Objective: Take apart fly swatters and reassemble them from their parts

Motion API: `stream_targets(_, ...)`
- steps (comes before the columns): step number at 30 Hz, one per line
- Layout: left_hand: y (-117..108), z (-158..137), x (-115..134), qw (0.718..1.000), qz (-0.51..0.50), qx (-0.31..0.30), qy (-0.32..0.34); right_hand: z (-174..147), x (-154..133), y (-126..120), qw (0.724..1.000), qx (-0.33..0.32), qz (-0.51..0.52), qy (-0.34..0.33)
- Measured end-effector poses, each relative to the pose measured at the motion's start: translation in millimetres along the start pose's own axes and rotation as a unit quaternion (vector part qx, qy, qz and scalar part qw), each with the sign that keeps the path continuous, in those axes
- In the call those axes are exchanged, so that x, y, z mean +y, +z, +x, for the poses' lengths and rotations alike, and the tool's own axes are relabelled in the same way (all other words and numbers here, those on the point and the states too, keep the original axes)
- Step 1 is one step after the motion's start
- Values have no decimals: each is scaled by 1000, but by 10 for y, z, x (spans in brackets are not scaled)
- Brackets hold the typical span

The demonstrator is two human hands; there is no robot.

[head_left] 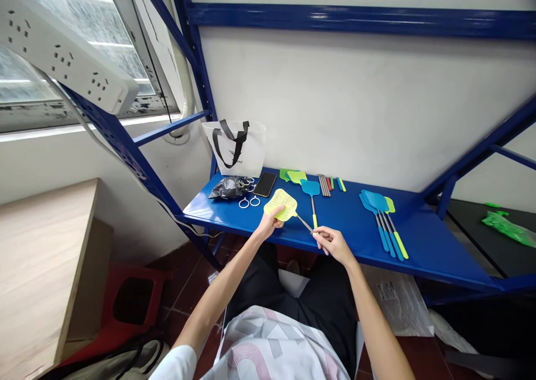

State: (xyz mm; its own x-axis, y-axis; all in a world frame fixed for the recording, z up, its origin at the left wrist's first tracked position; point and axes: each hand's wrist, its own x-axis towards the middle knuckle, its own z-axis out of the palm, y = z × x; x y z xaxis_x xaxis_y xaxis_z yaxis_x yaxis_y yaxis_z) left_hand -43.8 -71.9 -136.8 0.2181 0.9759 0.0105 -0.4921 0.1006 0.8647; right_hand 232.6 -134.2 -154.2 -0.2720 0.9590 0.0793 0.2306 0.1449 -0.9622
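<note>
A yellow-green fly swatter (281,204) is held between my two hands above the front of the blue shelf. My left hand (271,222) pinches its perforated head, thumb on top. The fingers of my right hand (331,241) close around the far end of its metal rod; whether a grip is there is hidden. Just behind lies a fly swatter with a blue head (310,188) and a yellow handle. To the right, several assembled fly swatters (383,218) lie together, mostly blue-headed.
Along the back lie green swatter heads (296,176), metal rods (324,185) and coloured handles (336,184). On the left are a phone (265,184), a black plastic bag (228,188), white rings (249,202) and a white tote bag (251,151). Blue frame posts (142,173) flank the shelf.
</note>
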Motion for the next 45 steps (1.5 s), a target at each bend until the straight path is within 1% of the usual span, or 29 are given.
stream_targets(6, -22, 16, -18, 1000, 4, 3, 3, 2, 3, 0, 1000, 6, -3, 5)
stream_targets(12, -144, 28, 27, 998, 63, -17, 14, 8, 14, 16, 999, 15, -31, 1)
stream_targets(15, -160, 17, 51, 997, 76, -20, 15, 5, 14, 32, 999, 21, -43, -6)
stream_targets(22, -107, -13, 43, 995, 95, -36, 16, -11, 0, 48, 999, 27, -46, -1)
stream_targets(30, 13, -31, -72, 997, 56, -38, 23, -20, 25, 43, 999, 23, -31, -1)
stream_targets(39, 62, -20, -176, 996, 69, -35, 34, -22, -11, 55, 999, 23, -20, 10)
stream_targets(42, 75, 3, -178, 995, 84, -47, 28, 8, -34, 129, 998, 51, -23, 4)
stream_targets(45, 76, 18, -149, 997, 70, -28, 28, 93, -91, 234, 990, 129, -52, -11)
